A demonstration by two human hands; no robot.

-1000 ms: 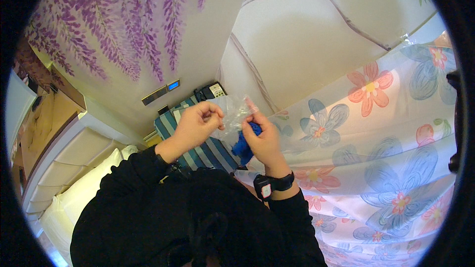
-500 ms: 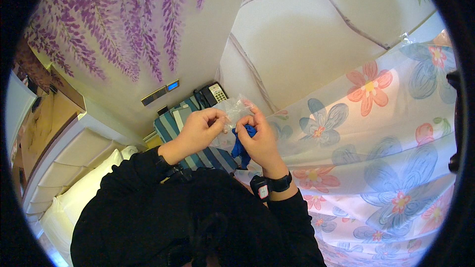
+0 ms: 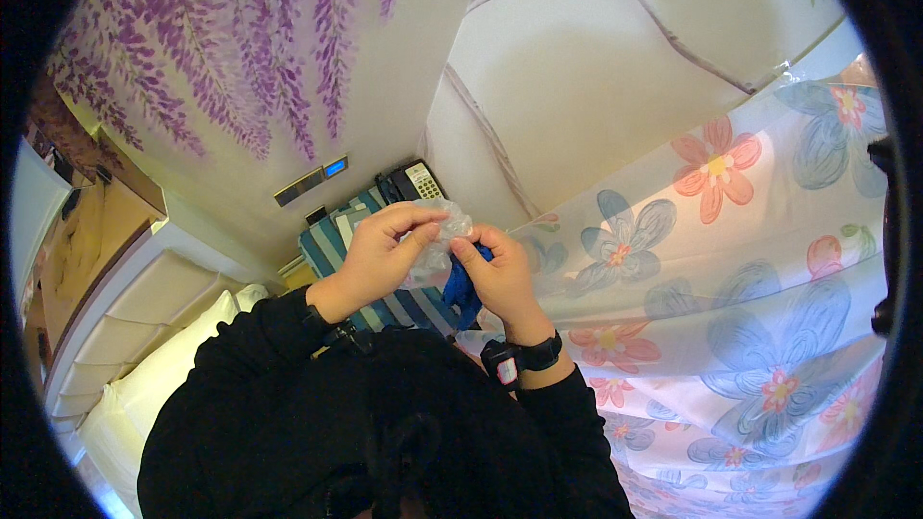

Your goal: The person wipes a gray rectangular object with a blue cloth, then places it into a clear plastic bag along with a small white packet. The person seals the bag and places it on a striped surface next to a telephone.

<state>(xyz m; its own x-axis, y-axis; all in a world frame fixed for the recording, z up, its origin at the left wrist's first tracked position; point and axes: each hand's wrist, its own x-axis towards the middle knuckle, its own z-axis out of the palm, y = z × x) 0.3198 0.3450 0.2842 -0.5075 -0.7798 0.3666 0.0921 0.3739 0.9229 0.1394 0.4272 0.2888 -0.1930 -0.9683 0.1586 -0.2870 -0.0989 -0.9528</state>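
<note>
Both my hands meet in front of me over a striped cloth. Thumb and fingers of my left hand (image 3: 383, 248) pinch a crumpled clear plastic bag (image 3: 440, 221) from its left side. My right hand (image 3: 498, 274) grips the bag's right edge between thumb and forefinger. Tucked in the same right hand is a bunched blue cloth (image 3: 463, 296), its loose end hanging below the thumb. Part of the bag hangs between the hands, and the inner fingers of both hands are hidden.
Beneath my hands is a blue-green striped cloth (image 3: 409, 310) over a small surface, with a telephone (image 3: 420, 182) at its back. A flowered curtain (image 3: 663, 298) fills the right. A padded headboard (image 3: 125, 312) and white pillow (image 3: 173, 346) lie left. A switch panel (image 3: 300, 186) sits on the wall.
The clear bag has become more bunched and now shows between both hands. My right hand has shifted slightly left and its raised fingers have folded down onto the bag.
</note>
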